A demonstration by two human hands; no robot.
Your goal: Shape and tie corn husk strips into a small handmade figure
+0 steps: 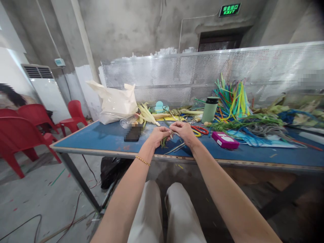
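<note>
My left hand [160,135] and my right hand [182,131] meet just above the table's front edge, fingers pinched together. Between them is a small bundle of green and tan corn husk strips [164,142], its loose ends hanging below my left fingers. The fingers hide most of its upper part. Thin pale grey strips [177,147] lie on the table below my right hand. Just beyond that hand are scissors with red handles [201,130] and a yellow-handled pair [196,133], both partly covered.
On the blue table [101,140] are a phone [133,133], a cream bag [117,103], corn husks [147,114], a green tumbler [210,110], a purple box [225,140], and colourful strips [235,101] with cords [253,122]. Red chairs [25,135] stand left; a perforated metal screen [157,77] runs behind.
</note>
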